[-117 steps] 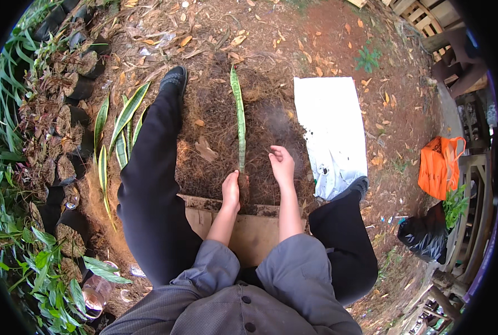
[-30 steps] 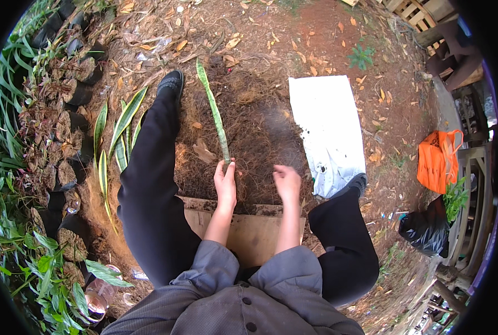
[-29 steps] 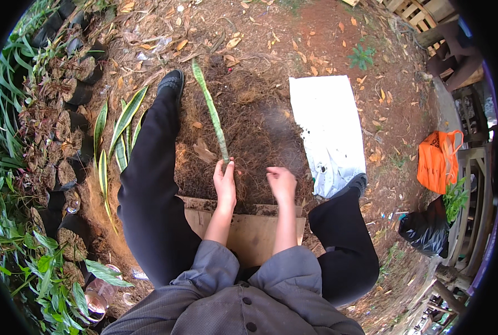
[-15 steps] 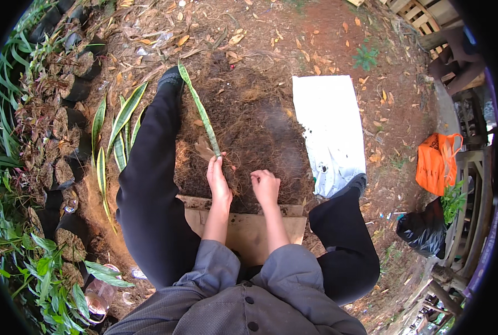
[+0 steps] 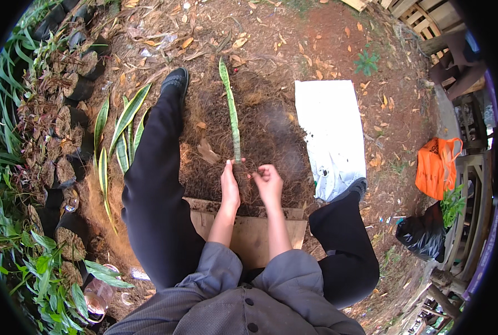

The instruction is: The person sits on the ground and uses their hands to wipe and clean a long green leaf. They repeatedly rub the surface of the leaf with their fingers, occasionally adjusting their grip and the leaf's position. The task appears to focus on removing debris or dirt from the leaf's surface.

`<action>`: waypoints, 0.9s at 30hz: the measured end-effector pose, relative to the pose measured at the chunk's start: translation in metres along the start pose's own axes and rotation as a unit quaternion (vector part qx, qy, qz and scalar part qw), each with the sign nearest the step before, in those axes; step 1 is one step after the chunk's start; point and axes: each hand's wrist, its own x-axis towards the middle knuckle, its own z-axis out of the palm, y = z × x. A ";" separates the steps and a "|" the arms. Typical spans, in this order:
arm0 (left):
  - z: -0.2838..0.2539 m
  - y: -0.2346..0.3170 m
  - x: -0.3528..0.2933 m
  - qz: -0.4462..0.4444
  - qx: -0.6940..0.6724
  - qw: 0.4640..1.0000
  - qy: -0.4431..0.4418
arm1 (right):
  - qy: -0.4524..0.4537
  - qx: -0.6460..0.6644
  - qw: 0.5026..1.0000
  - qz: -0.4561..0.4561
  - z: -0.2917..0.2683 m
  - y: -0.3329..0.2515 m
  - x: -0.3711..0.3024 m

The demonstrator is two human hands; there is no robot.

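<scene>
A single snake plant leaf (image 5: 230,106), green with a yellowish edge, stands nearly upright in the picture, its lower end at my left hand (image 5: 230,187). The fingers of that hand are closed round the leaf's base. Just to the right, my right hand (image 5: 269,183) is bent in a pinch close to the base, among thin brown strands; what lies between the fingertips is too small to make out. Both hands are over a bed of dark soil and coconut-like fibre (image 5: 271,134) between my legs.
More snake plant leaves (image 5: 127,120) lie left of my left leg. A white sack (image 5: 332,128) is by my right foot, and a wooden board (image 5: 254,237) beneath my forearms. Potted plants (image 5: 73,173) line the left; an orange bag (image 5: 436,162) and black bag (image 5: 422,231) sit right.
My left hand has moved right with the leaf, which has swung more upright. My right hand has lifted slightly and now pinches beside the leaf's base.
</scene>
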 end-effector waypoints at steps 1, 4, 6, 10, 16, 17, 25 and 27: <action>0.000 -0.002 -0.001 -0.006 -0.003 1.000 -0.002 | -0.024 0.044 0.999 0.006 -0.011 -0.013 0.007; 0.004 -0.004 -0.003 -0.016 -0.006 1.000 -0.016 | -0.131 0.136 0.982 0.015 -0.036 -0.048 0.017; 0.003 -0.006 -0.004 -0.025 0.007 0.999 -0.034 | -0.193 0.179 0.964 0.023 -0.042 -0.059 0.016; 0.003 -0.014 -0.002 0.028 0.029 0.996 -0.077 | -0.239 0.154 0.959 -0.001 -0.040 -0.056 0.012; 0.010 -0.004 -0.008 0.044 0.037 0.990 -0.127 | -0.196 0.045 0.978 -0.051 -0.043 -0.051 0.014; 0.012 -0.001 -0.011 0.029 0.023 0.991 -0.129 | -0.194 0.077 0.978 -0.023 -0.043 -0.051 0.014; 0.010 -0.006 -0.012 -0.005 -0.032 0.990 -0.137 | -0.213 0.138 0.967 0.019 -0.047 -0.058 0.015; 0.010 -0.007 -0.011 -0.001 -0.024 0.991 -0.134 | -0.220 0.139 0.965 0.033 -0.049 -0.059 0.014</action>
